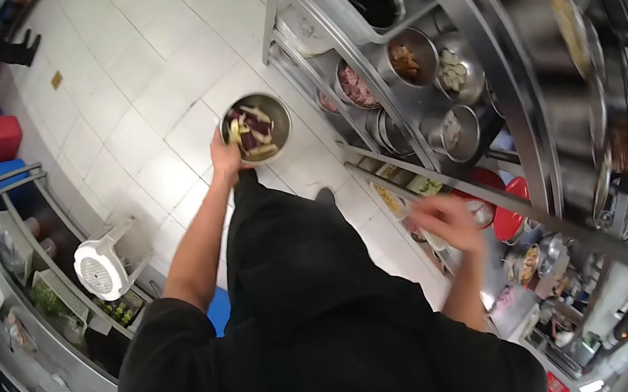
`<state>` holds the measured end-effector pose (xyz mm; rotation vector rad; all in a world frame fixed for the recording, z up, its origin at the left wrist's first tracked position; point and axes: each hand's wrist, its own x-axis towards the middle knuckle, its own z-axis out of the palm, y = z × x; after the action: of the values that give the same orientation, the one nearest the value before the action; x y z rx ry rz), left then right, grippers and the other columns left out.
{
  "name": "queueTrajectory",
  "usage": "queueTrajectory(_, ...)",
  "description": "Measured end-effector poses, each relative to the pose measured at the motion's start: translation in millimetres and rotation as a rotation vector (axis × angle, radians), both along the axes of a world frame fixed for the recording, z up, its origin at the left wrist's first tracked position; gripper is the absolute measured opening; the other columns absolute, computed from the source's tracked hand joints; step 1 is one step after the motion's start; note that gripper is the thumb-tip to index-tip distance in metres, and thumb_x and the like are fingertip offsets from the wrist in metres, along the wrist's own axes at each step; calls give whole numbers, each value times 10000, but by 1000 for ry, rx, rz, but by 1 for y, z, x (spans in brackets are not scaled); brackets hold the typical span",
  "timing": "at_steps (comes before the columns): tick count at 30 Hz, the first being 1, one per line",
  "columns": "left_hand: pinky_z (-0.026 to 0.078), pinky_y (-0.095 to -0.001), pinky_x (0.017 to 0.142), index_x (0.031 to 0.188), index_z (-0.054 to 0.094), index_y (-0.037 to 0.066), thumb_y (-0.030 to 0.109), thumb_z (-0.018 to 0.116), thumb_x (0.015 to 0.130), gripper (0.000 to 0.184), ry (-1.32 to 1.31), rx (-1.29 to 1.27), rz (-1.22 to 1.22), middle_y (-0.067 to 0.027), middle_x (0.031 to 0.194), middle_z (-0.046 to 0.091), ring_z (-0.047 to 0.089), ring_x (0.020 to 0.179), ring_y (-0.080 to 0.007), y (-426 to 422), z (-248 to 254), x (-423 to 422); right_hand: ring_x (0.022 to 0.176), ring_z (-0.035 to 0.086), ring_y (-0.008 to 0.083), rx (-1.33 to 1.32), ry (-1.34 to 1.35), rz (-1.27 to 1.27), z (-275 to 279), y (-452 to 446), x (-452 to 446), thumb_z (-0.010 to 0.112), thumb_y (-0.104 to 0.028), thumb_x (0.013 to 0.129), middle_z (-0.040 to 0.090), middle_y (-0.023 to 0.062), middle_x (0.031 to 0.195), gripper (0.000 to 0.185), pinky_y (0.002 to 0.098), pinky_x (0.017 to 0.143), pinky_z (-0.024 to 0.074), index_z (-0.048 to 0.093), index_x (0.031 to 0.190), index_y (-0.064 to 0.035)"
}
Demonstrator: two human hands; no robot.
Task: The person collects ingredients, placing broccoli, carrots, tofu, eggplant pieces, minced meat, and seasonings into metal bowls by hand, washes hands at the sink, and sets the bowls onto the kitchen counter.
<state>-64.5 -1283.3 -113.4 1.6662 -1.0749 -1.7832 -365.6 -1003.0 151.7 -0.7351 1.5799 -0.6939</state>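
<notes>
My left hand (226, 159) grips the rim of a round metal bowl (283, 122), held out over the floor. Inside the bowl lie cut pieces of what look like eggplant (253, 130), purple-skinned with pale flesh. To the right, my right hand (449, 221) is in the air near the steel shelving, slightly blurred. Its fingers look loosely bent and apart, and no object shows in them. Close to that hand are a red-rimmed round scale (480, 211) and a red round lid or dish (511, 211).
Steel shelving (500, 40) on the right carries metal pots with food, including a pot of raw meat (356, 85). On the left stand a white plastic stool (103, 268) and a counter with baskets. A person's dark shoe (24, 52) shows at the upper left. Tiled floor (137, 84) lies ahead.
</notes>
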Motion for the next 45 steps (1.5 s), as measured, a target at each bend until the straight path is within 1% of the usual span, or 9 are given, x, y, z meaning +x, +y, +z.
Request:
queueTrajectory(5, 650, -396, 582, 1466, 445, 117, -85, 348, 847, 659, 85, -83, -170, -159, 1272, 617, 705, 970, -316, -130, -74, 2, 946, 669, 303, -451, 924, -138, -233, -237, 27, 581, -145, 980, 683, 195, 1007, 209, 361, 857, 501, 644, 1097, 17)
queueTrajectory(7, 649, -363, 610, 1480, 433, 104, -78, 367, 835, 674, 76, 74, -135, -155, 1271, 618, 704, 952, -286, -171, -44, -7, 1225, 572, 403, -289, 768, -461, -298, -331, -1, 493, -303, 1037, 632, 254, 1265, 405, 434, 1024, 435, 614, 1264, 10)
queueTrajectory(8, 658, -373, 622, 1488, 418, 94, -84, 365, 828, 685, 118, 83, -173, -163, 1283, 600, 692, 987, -299, -185, -57, -5, 1295, 521, 414, 359, 741, -406, -292, -386, -15, 462, -399, 1040, 566, 272, 1364, 513, 450, 1063, 410, 585, 1316, 16)
queueTrajectory(14, 650, -365, 615, 1491, 416, 73, -51, 374, 848, 656, 165, 115, -195, -165, 1250, 615, 696, 933, -280, -221, -108, -4, 1226, 555, 345, 323, 1103, 34, -464, -502, -139, 493, -288, 1014, 591, 214, 1318, 413, 403, 1015, 436, 582, 1306, -9)
queueTrajectory(29, 659, -415, 575, 1460, 416, 57, -65, 408, 860, 613, 314, 303, -206, -177, 1237, 629, 720, 934, -317, -212, -76, -73, 1058, 623, 160, -20, 57, -842, -319, -401, -13, 562, -30, 947, 638, 86, 1229, 368, 287, 896, 489, 555, 1314, -43)
queueTrajectory(31, 667, -415, 627, 1480, 397, 88, -74, 401, 873, 629, 283, 326, -283, -184, 1285, 596, 716, 962, -324, -213, -61, -81, 1076, 606, 142, -78, 516, 114, -308, -395, 2, 577, -30, 939, 653, 121, 1241, 414, 287, 914, 477, 543, 1352, -24)
queueTrajectory(34, 664, -417, 606, 1476, 405, 79, -80, 393, 858, 638, 254, 246, -261, -189, 1270, 606, 723, 918, -324, -207, -65, -88, 1123, 594, 187, -77, 465, -385, -292, -413, -12, 632, -157, 934, 655, 162, 1245, 445, 323, 960, 456, 564, 1342, 5)
queueTrajectory(37, 660, -420, 577, 1436, 434, 50, -91, 393, 839, 615, 281, 176, -243, -189, 1191, 642, 729, 844, -322, -201, -90, -88, 1112, 623, 262, 62, 682, -73, -476, -396, -187, 674, -253, 908, 628, 176, 1295, 592, 384, 911, 500, 488, 1428, -40)
queueTrajectory(45, 651, -427, 516, 1318, 542, 35, -120, 389, 816, 547, 212, 288, -96, -172, 1070, 674, 720, 819, -312, -185, -159, -73, 1056, 665, 313, 193, 904, 365, -400, -427, -98, 697, -52, 833, 686, 163, 1203, 641, 384, 825, 557, 505, 1445, -73)
